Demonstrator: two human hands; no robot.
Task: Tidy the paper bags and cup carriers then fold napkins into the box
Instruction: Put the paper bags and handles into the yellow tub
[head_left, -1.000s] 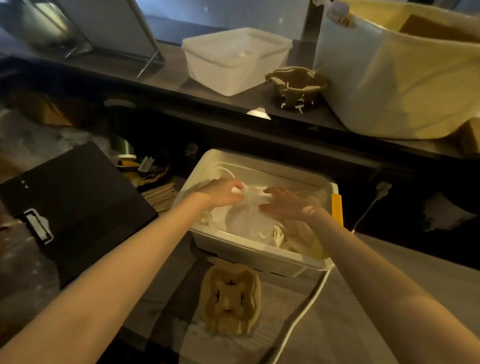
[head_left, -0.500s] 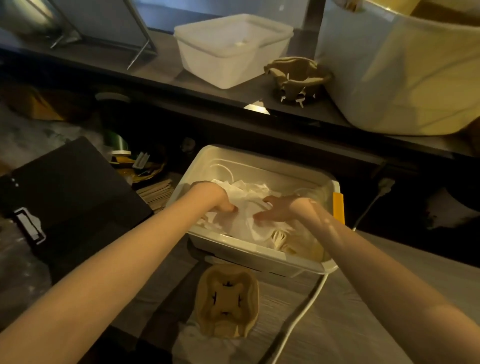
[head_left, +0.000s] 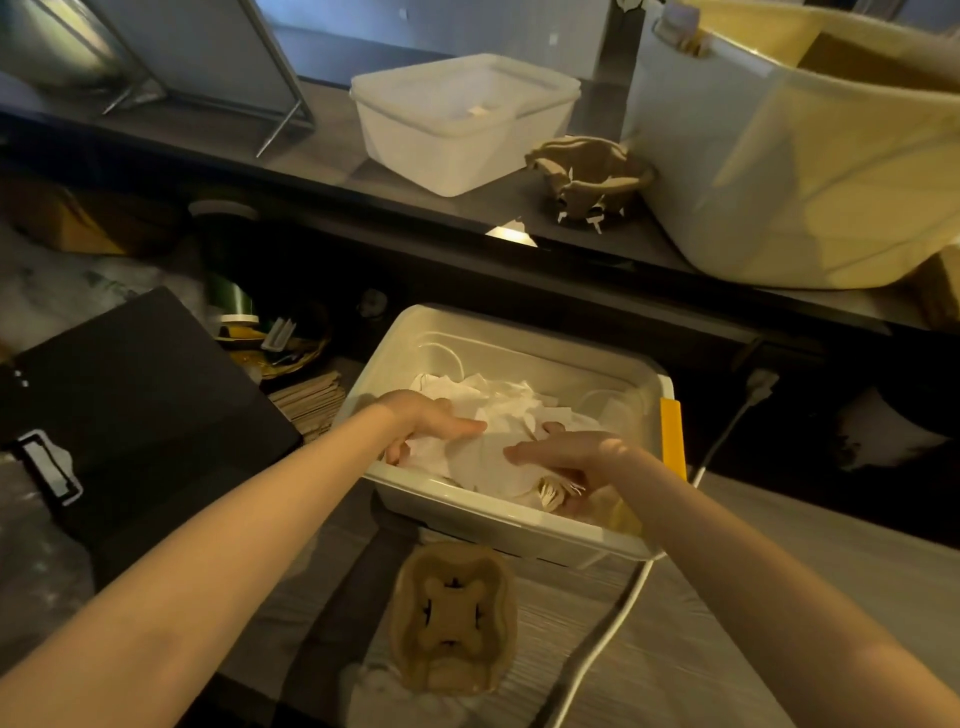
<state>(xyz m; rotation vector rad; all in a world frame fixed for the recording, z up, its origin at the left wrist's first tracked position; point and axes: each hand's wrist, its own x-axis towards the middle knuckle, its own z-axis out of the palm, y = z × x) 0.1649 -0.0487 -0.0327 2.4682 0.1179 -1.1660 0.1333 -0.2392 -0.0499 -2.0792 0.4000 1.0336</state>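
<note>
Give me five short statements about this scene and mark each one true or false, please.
1. Both hands are inside the open box, on the napkins. True.
2. The left hand holds a cup carrier. False: it rests on the napkins.
3. A cup carrier lies on the table in front of the box. True.
4. The lidded box on the shelf stands open. False: its lid is on.
5. The right hand grips the white cable. False: the cable lies apart, right of the carrier.
</note>
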